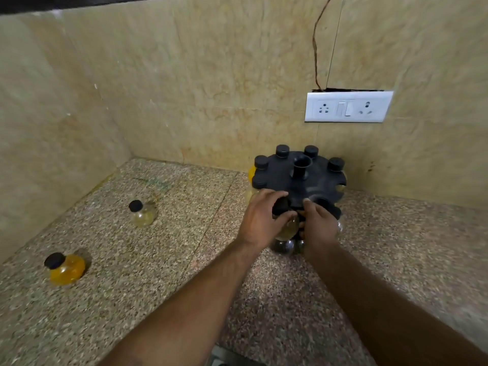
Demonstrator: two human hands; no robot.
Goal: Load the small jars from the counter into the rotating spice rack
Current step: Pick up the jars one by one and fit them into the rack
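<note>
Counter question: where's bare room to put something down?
Free: the counter between the yellow jar, the pale jar and the left forearm, and the stretch right of the spice rack. Crowded: the rack's front, where both hands handle a jar.

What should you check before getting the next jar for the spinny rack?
1. Jar at the rack seated in its slot: cannot tell, both hands cover it.
2. Left hand free to reach: not ok, it is on that jar.
3. Right hand free: not ok, it is at the spice rack.
4. Jars left on the counter: ok, a pale jar and an orange jar, both upright.
5. Empty slot open: ok, one notch on the right rim looks empty.
</note>
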